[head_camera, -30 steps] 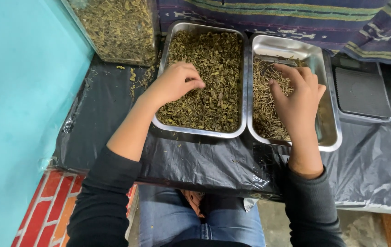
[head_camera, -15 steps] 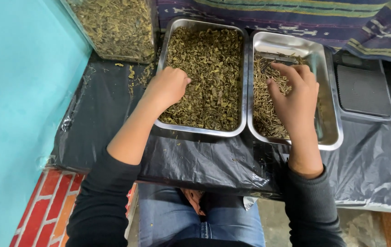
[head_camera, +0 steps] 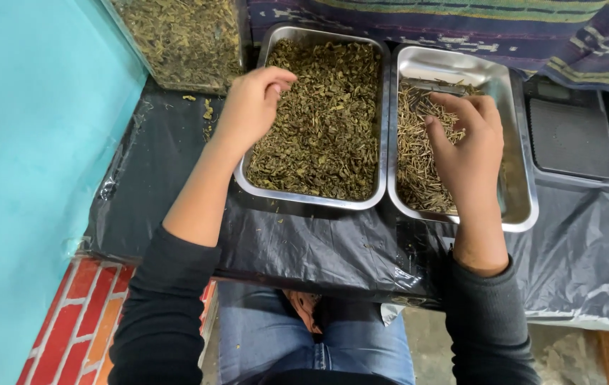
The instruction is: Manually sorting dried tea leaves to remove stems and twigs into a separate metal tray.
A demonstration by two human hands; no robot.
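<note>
My left hand hovers over the left rim of a steel tray filled with dried green leaves. Its fingers are bunched against the thumb, closed on a pinch of leaves. My right hand rests in the neighbouring steel tray, fingers curved and apart on a layer of thin pale stems. The right part of that tray is bare metal.
A clear container of the same leaves stands at the back left. A flat black scale lies right of the trays. Black plastic sheet covers the table. Striped cloth lies behind; a turquoise wall stands left.
My left hand closed in the leaves, then lifted up and left to the tray's rim. My right hand stayed over the stems, shifting only slightly.
</note>
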